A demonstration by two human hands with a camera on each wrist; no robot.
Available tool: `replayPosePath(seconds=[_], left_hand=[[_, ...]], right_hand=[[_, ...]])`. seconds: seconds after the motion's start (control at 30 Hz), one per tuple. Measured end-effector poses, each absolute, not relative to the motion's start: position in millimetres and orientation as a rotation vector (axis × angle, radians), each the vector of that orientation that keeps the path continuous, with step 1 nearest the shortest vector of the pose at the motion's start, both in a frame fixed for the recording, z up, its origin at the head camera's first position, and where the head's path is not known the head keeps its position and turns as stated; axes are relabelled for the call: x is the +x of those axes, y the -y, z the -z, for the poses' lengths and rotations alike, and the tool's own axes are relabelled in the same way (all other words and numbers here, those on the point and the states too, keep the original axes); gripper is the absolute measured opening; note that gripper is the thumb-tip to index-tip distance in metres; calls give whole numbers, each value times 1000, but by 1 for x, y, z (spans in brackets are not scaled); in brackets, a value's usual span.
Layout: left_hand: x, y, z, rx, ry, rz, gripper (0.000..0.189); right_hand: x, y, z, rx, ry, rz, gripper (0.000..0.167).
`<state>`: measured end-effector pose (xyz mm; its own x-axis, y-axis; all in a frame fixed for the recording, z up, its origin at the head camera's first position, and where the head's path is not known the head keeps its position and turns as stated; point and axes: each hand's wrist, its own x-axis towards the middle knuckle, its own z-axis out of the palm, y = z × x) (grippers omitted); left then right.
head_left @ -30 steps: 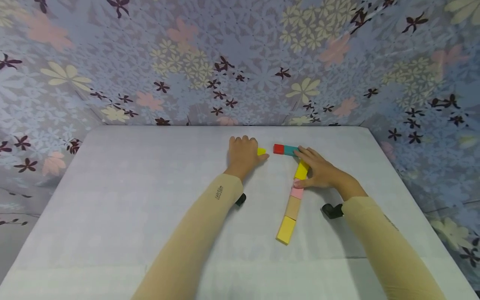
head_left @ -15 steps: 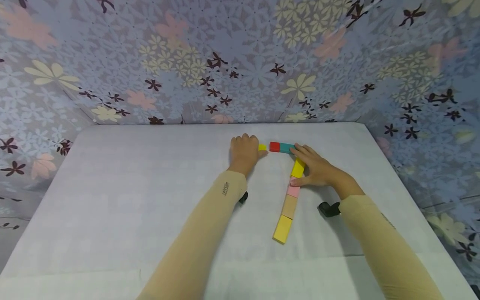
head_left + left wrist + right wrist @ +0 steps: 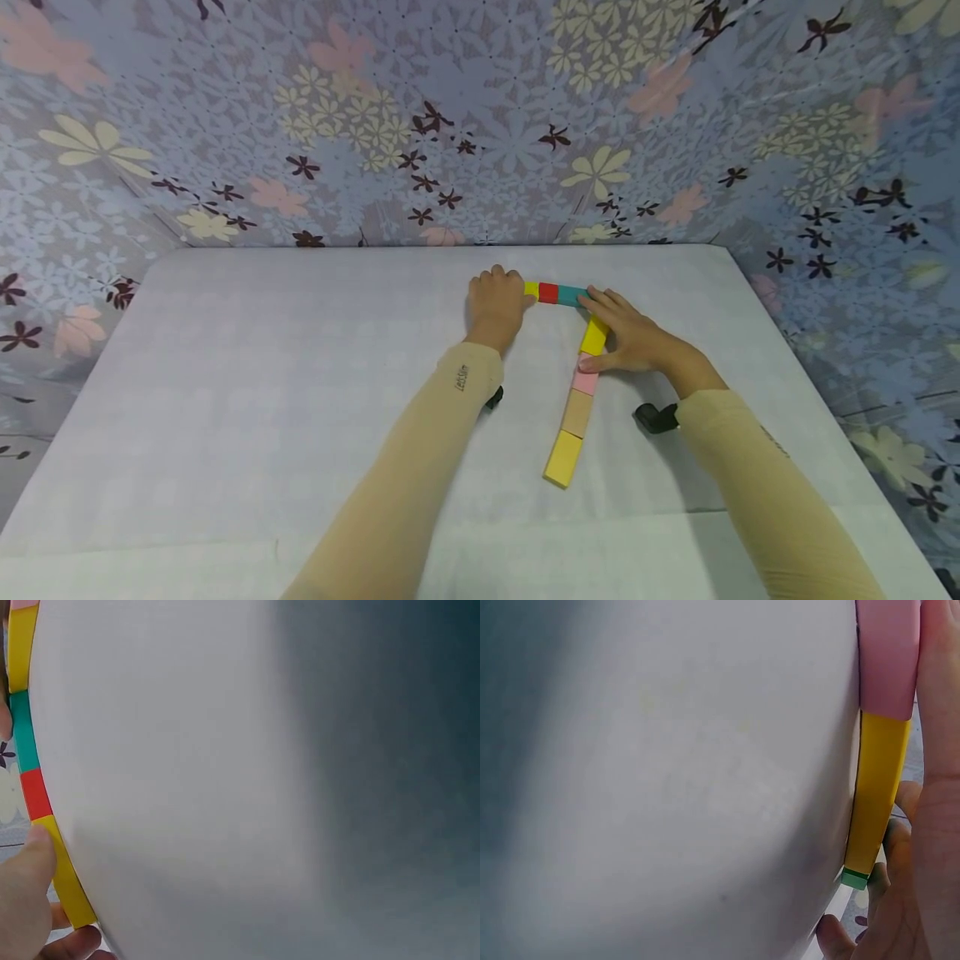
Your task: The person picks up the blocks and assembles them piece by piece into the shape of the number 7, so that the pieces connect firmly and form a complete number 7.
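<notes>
My left hand (image 3: 497, 308) grips a long yellow block (image 3: 69, 877), thumb on its near side and fingers curled round its far end. That block's other end meets a red block (image 3: 548, 293), which adjoins a teal block (image 3: 571, 296). From the teal block's right end a row runs toward me: a yellow block (image 3: 594, 335), a pink block (image 3: 585, 377), a tan block (image 3: 577, 412) and another yellow block (image 3: 562, 459). My right hand (image 3: 633, 337) is spread at the corner, fingertips at the teal block and thumb against the pink one.
All the blocks lie on a white-covered table (image 3: 300, 400). Floral fabric (image 3: 480, 125) rises behind its far edge and at both sides. A black wrist device (image 3: 656, 418) shows by the right sleeve.
My left hand has slid the yellow block to the right, and the gap to the red block has closed. My right hand stays at the corner. The head view has shifted slightly.
</notes>
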<state>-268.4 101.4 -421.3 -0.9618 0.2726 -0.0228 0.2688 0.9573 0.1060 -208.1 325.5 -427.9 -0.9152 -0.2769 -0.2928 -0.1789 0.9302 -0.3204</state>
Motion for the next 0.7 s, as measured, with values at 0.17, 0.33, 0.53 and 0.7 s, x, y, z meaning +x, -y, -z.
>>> replayPosePath(seconds=[0.17,0.33,0.53,0.7], left_hand=[[-267,-102,421,389,-3060,-153,56],[-266,-100,423,350,-3069,-180,61],[-256,-88,427,405,-3070,-265,60],[-245,-67,425,457,-3079,-301,55]], right_hand=[[-209,-324,427,-339,-2743,403,121],[-210,-322,423,-342,-2732,409,122],[-210,-325,422,-340,-2739,432,124],[-203,-324,421,-316,-2824,449,104]])
